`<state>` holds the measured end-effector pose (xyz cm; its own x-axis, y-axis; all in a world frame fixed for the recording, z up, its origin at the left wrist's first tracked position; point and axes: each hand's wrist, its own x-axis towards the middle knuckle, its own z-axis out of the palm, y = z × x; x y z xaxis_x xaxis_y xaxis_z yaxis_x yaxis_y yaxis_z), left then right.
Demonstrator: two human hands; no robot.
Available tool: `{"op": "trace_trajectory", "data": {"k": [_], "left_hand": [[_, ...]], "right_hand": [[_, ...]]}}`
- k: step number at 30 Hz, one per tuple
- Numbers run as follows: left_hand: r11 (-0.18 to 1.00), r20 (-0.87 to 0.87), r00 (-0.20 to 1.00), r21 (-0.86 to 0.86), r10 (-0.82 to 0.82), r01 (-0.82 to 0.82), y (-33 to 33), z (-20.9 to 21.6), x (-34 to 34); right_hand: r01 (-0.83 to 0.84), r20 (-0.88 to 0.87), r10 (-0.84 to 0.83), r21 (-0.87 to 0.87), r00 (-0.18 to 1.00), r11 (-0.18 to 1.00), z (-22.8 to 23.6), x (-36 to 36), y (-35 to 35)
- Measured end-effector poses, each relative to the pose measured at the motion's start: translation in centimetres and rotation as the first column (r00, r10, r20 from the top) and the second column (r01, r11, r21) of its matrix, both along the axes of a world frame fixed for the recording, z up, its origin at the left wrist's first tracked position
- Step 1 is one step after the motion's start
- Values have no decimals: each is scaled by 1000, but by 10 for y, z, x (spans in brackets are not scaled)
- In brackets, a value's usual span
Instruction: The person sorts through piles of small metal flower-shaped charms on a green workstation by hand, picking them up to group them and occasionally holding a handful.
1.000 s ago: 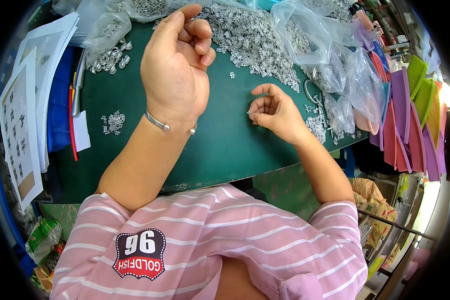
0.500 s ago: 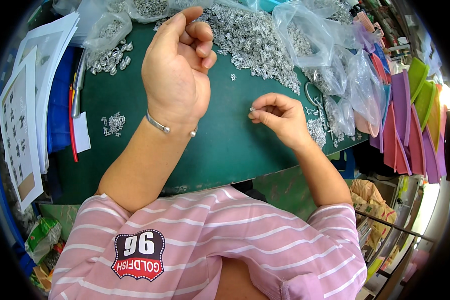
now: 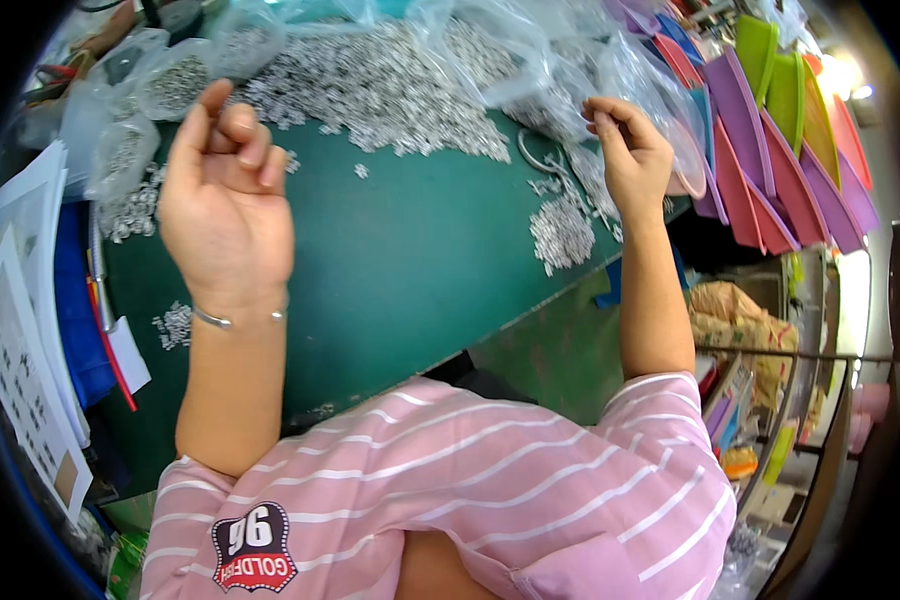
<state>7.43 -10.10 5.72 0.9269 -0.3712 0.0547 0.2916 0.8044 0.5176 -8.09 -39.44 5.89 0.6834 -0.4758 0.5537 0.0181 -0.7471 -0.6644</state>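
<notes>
My right hand (image 3: pixel 634 165) is raised beside the clear plastic bags (image 3: pixel 660 95) at the back right, thumb and fingers pinched at the tips. A tiny silver metal piece (image 3: pixel 587 112) appears between them, small and blurred. Palm up, my left hand (image 3: pixel 228 195) hovers over the left of the table with fingers loosely curled and apart; nothing shows in it. Past its fingers spreads a large heap of small silver metal pieces (image 3: pixel 390 90). One loose piece (image 3: pixel 361 171) lies in front of the heap, and another (image 3: pixel 291 161) is near my left fingertips.
A small pile of pieces (image 3: pixel 562 235) lies at the green table's (image 3: pixel 400 270) right edge, another (image 3: pixel 174 326) left of my left wrist. Ring-like metal parts (image 3: pixel 130 212), printed sheets (image 3: pixel 20 330) and a red pen (image 3: pixel 110 345) are at the left. Colourful bins (image 3: pixel 760 150) stand far right.
My right hand has moved from over the middle of the table out to the right, near the bags. My left hand sits farther left in the view, and the whole view has turned.
</notes>
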Motion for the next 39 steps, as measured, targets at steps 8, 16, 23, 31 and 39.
{"op": "trace_trajectory", "data": {"k": [8,16,23,31,39], "left_hand": [[990,-96,992,98,-87,97,-18,-8,-20],[976,-85,983,136,-160,171,-23,-20,-30],[963,-133,968,139,-214,232,-29,-26,-35],[935,-210,929,123,-304,334,-29,-35,-40],[848,-534,682,-141,-500,511,-28,-76,-60]], "right_hand": [[252,-264,-336,-305,904,918,-66,-96,39],[236,-400,-419,-432,815,871,-88,-85,60],[59,-305,-219,-458,927,887,-84,-72,60],[-70,-155,-17,-536,988,841,-85,-47,69],[42,-7,-45,528,999,848,-57,0,103]]}}
